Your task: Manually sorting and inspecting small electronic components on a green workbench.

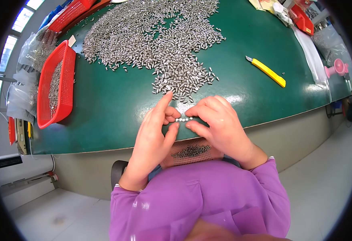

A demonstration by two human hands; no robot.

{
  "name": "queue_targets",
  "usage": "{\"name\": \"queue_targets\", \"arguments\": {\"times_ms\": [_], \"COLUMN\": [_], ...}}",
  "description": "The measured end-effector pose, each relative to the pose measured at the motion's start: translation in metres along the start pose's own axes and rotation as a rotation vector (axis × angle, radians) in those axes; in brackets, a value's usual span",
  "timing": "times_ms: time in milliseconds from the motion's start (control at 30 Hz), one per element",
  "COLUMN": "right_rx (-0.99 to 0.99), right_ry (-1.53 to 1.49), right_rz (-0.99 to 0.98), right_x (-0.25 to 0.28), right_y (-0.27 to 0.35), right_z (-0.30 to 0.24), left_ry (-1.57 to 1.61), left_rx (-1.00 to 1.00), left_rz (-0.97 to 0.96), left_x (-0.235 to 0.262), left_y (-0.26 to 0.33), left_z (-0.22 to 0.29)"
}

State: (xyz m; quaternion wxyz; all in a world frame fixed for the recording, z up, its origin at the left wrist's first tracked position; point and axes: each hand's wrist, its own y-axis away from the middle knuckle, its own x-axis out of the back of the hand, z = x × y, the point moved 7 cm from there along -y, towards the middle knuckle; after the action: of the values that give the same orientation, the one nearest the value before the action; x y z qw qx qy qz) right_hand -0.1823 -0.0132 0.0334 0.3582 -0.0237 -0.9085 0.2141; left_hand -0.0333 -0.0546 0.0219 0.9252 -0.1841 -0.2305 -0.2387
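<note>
A short row of several small metal pins (184,119) is held between my two hands, just above the near edge of the green table; their round ends face up. My left hand (156,122) pinches the row's left end with thumb and fingers, its index finger stretched toward the heap. At the right end, the thumb and fingers of my right hand (214,120) close on the same row. Just beyond my fingers begins a large heap of loose silvery metal pins (144,36). On my lap, below the table edge, rests a pink mesh basket (184,160) with more pins in it.
To the left stands a red plastic basket (68,80) with pins inside, beside clear plastic bags (21,94) of parts. A yellow utility knife (268,72) lies on the green table (256,100) at right. Farther right are a red bin (302,20) and a small pink fan-like object (337,67).
</note>
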Motion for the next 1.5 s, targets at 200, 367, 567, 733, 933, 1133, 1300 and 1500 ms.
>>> {"name": "queue_targets", "arguments": {"times_ms": [200,367,567,733,933,1133,1300,1500], "right_rx": [0.049,0.078,0.069,-0.035,-0.015,0.012,0.021,-0.003], "right_ry": [0.048,-0.007,-0.029,0.118,0.078,0.007,-0.029,0.038], "right_rz": [-0.003,-0.11,-0.124,0.072,0.074,0.037,0.0,0.078], "right_x": [-0.005,0.0,0.017,0.016,0.005,0.007,0.007,0.011], "right_y": [0.004,0.019,0.015,-0.008,-0.015,-0.013,-0.012,-0.007], "right_z": [-0.006,-0.014,-0.014,0.008,0.01,0.01,0.01,0.009], "left_ry": [-0.076,-0.023,0.101,-0.132,-0.166,-0.103,-0.092,-0.095], "left_rx": [-0.025,0.002,0.009,-0.079,-0.133,-0.082,-0.108,-0.113], "left_rz": [-0.025,-0.155,-0.244,0.065,0.058,0.014,0.046,0.045], "left_x": [-0.003,-0.004,0.007,0.002,-0.013,-0.01,-0.01,-0.009], "left_y": [0.004,0.017,0.014,-0.013,-0.023,-0.018,-0.017,-0.016], "left_z": [0.008,0.017,0.015,0.008,0.006,0.004,0.003,0.003]}}
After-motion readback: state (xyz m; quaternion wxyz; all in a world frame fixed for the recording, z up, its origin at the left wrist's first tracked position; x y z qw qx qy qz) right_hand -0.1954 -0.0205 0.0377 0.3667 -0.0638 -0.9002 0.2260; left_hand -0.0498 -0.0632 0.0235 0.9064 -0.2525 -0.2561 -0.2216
